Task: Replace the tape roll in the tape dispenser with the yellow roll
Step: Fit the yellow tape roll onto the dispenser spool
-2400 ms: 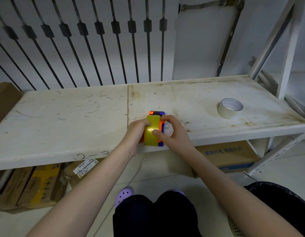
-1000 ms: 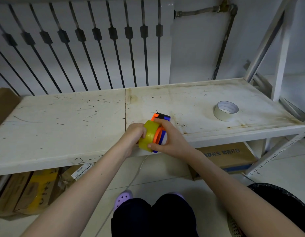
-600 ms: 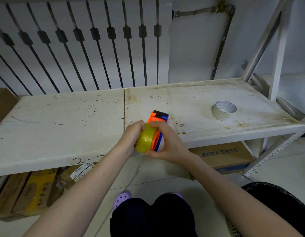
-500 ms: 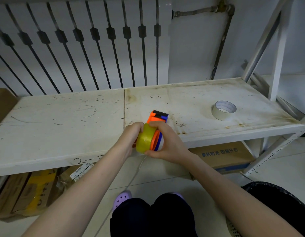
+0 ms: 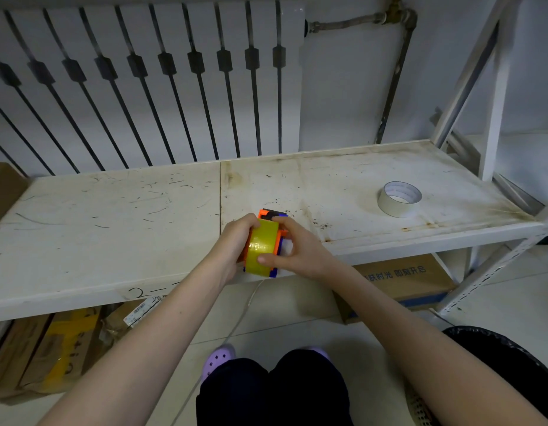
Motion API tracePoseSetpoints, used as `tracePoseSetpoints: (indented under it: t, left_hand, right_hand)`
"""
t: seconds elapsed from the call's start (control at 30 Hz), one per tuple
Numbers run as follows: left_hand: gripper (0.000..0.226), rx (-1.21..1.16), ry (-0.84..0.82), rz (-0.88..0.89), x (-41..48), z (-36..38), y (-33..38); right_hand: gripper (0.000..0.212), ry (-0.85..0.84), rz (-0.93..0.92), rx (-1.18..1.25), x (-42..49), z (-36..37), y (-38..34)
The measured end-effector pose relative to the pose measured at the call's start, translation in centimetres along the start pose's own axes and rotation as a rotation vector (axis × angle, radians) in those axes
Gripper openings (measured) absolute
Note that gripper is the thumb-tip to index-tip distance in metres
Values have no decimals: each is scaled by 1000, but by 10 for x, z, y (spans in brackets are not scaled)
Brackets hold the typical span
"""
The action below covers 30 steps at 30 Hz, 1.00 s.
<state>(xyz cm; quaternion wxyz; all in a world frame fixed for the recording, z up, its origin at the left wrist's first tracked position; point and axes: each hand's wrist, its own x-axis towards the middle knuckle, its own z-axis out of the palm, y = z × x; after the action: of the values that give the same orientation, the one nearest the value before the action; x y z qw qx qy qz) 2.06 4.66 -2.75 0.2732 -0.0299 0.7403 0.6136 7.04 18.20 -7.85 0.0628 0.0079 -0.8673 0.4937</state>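
Over the front edge of the white shelf (image 5: 113, 229) I hold an orange and blue tape dispenser (image 5: 271, 215) with the yellow roll (image 5: 262, 245) on it. My left hand (image 5: 233, 244) grips the roll and the dispenser from the left side. From the right, my right hand (image 5: 300, 250) holds the dispenser, its thumb across the lower face of the yellow roll and a finger over the top. The roll's outer face points at me. Much of the dispenser's body is hidden behind the roll and my fingers. A whitish tape roll (image 5: 398, 202) lies flat on the shelf, far right.
A radiator (image 5: 162, 81) and a pipe (image 5: 392, 84) stand behind the shelf. Cardboard boxes (image 5: 404, 281) sit on the floor below it, more of them at the lower left (image 5: 45, 348). A black bin (image 5: 509, 364) stands at my right. The rack's upright (image 5: 494, 96) rises at the right.
The roll and dispenser have turned in my hands: the roll was tilted to the left half a second ago, and its outer face now points straight at me. Both hands stay on them.
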Motion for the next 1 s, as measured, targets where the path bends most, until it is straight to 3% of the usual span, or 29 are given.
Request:
tracePoseSetpoints:
  t: [0.1,0.2,0.3,0.43,0.6,0.83,1.0]
  left_hand:
    - [7,14,51,-14,-1,-3,4]
    - [14,20,91,-14,-2,-5,6]
    - [16,34,80,-16,-3,-4,7]
    - [5,16,54,-4,-7,-1,8]
    - [34,50,20,43,-6,-2,-1]
    - [9,-9,36,-54,-8,0,13]
    - [24,-4,57,-79,-3,4,16]
  right_hand:
    - [85,48,-167,-227,0,4,-1]
    - [92,83,-332,-409,-1,13,2]
    - [95,49,-240,-201,-1,15,4]
    - [74,-19,-17,108,2,6,8]
    - [70,29,4,78,6,4,11]
    - [79,14,-32,3,0,5,5]
    - [80,15,-47,-50,-3,5,7]
